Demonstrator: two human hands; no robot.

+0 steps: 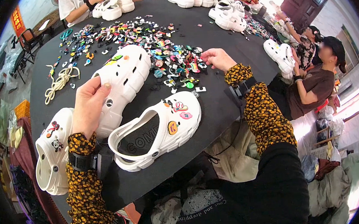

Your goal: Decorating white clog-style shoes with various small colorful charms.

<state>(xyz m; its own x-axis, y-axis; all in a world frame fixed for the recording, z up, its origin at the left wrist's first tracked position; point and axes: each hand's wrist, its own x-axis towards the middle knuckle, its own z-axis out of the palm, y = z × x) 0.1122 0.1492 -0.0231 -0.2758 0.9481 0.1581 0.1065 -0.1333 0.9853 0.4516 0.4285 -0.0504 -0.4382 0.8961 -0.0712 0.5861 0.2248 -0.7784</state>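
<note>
My left hand (88, 103) grips a white clog (122, 80) by its side, thumb on top and fingers hidden beneath. The raised clog has a few colourful charms near its holes. My right hand (219, 60) is at the right edge of a heap of small shoe charms (176, 66), fingertips pinched together; whatever they hold is too small to make out. Nearest me, a second white clog (176, 120) lies on the dark table, with a pumpkin charm (172, 127) and a pink charm (185, 115). Another white clog (56, 151) with charms stands by my left forearm.
A bundle of cream cord (61, 82) lies left of the charms on the dark table (225, 104). More white clogs (229, 16) stand along the far side. One co-worker (316, 76) at the right holds a white clog (279, 57); another person (79, 6) sits across.
</note>
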